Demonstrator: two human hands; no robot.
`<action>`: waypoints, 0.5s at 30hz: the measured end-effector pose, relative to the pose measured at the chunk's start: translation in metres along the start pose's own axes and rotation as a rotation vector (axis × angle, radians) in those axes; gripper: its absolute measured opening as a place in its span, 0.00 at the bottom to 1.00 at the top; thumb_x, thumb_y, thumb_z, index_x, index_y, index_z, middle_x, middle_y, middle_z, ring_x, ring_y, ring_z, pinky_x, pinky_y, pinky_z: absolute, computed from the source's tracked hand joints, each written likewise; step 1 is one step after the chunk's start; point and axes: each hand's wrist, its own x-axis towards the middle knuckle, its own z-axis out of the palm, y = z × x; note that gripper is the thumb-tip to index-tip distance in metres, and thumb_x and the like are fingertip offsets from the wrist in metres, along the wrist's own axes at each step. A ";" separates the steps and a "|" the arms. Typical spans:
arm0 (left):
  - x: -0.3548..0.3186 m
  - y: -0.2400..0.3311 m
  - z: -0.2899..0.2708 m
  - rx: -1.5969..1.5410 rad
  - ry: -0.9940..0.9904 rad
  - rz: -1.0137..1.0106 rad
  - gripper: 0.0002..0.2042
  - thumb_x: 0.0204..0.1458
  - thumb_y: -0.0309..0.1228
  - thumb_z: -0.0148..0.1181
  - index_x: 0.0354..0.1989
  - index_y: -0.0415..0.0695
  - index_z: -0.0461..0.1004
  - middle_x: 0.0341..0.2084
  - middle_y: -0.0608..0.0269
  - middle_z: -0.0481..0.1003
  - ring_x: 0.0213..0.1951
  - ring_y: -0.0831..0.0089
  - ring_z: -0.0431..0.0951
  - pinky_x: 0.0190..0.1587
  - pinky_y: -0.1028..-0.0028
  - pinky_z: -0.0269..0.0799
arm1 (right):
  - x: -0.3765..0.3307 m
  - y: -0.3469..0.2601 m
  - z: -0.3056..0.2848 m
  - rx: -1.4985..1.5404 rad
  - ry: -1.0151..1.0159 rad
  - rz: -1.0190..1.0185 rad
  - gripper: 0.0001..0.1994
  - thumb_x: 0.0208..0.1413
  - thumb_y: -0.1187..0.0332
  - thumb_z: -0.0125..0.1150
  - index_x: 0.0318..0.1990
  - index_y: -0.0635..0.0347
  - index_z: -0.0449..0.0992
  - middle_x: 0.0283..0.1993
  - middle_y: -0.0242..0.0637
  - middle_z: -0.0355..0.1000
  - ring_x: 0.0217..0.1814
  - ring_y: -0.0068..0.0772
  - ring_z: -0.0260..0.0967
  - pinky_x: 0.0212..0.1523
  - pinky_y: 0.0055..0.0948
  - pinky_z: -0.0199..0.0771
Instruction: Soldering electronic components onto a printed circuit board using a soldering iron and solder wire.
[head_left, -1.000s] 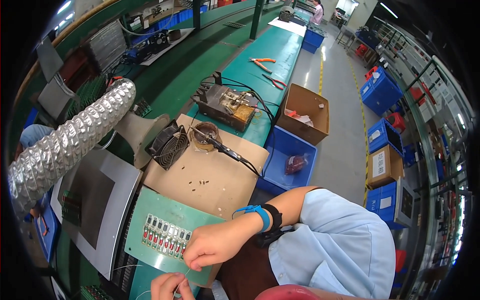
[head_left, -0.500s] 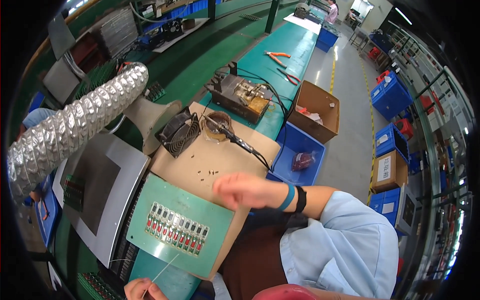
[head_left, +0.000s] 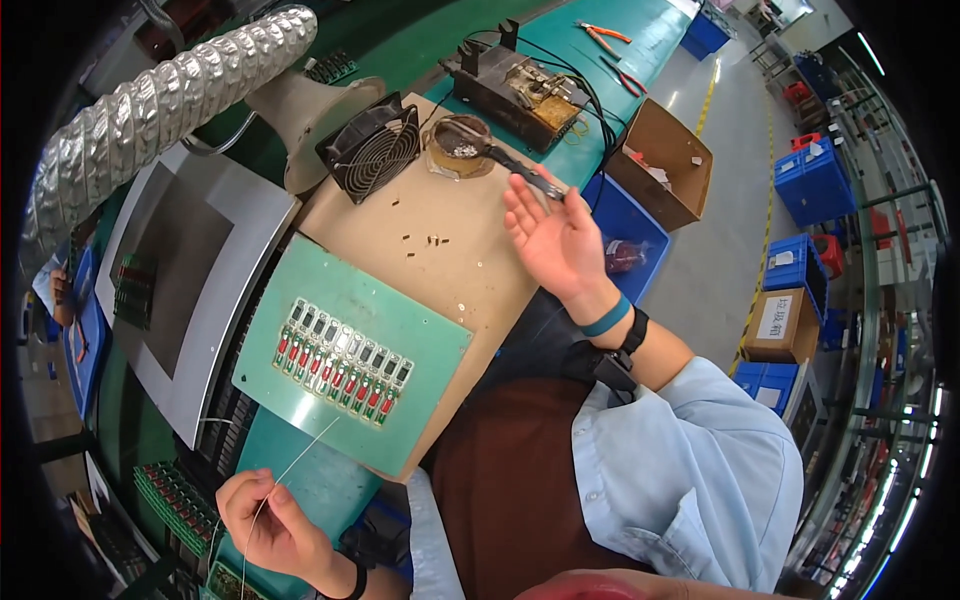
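My left hand [head_left: 268, 522] is pinched around a thin silvery solder wire [head_left: 292, 462]. The wire's free end reaches the near edge of a row of small circuit boards [head_left: 340, 362] with red parts, set in a flat green fixture plate [head_left: 410, 325]. My right hand [head_left: 560, 245] is turned palm up, fingers stretched and apart, at the handle end of a soldering iron [head_left: 515, 165]. The iron's front end lies in a round brown holder [head_left: 455, 160]. Whether the fingertips touch the handle, I cannot tell.
A black fan [head_left: 370, 150] stands beside the holder, near a silver duct [head_left: 180, 110] with a flared hood. Several tiny parts [head_left: 432, 240] lie on the brown board. Beyond are a soldering device [head_left: 525, 90], two pliers, a carton [head_left: 665, 165] and a blue bin [head_left: 635, 220].
My right hand has moved from above the fixture plate, away and rightward to the soldering iron, turning palm up. My left hand has come further into view with the wire; the whole view has shifted.
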 end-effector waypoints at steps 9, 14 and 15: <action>-0.005 -0.006 -0.013 0.006 0.012 -0.029 0.03 0.61 0.20 0.59 0.40 0.34 0.74 0.40 0.53 0.73 0.36 0.72 0.72 0.35 0.78 0.67 | -0.008 -0.027 0.002 -0.468 -0.135 -0.206 0.27 0.74 0.52 0.51 0.74 0.48 0.60 0.58 0.37 0.73 0.55 0.34 0.69 0.56 0.36 0.69; -0.001 -0.011 -0.020 0.056 0.052 0.021 0.03 0.62 0.20 0.59 0.42 0.34 0.74 0.41 0.53 0.73 0.36 0.73 0.72 0.35 0.79 0.67 | -0.010 -0.026 0.007 -0.401 -0.347 -0.213 0.26 0.73 0.56 0.54 0.75 0.48 0.61 0.51 0.32 0.73 0.50 0.30 0.68 0.55 0.33 0.67; -0.001 -0.012 -0.021 0.057 0.060 0.015 0.03 0.62 0.19 0.59 0.42 0.34 0.74 0.41 0.53 0.73 0.36 0.73 0.72 0.35 0.80 0.67 | -0.011 -0.026 0.009 -0.400 -0.366 -0.195 0.26 0.72 0.57 0.54 0.74 0.48 0.62 0.50 0.32 0.73 0.49 0.30 0.68 0.55 0.33 0.67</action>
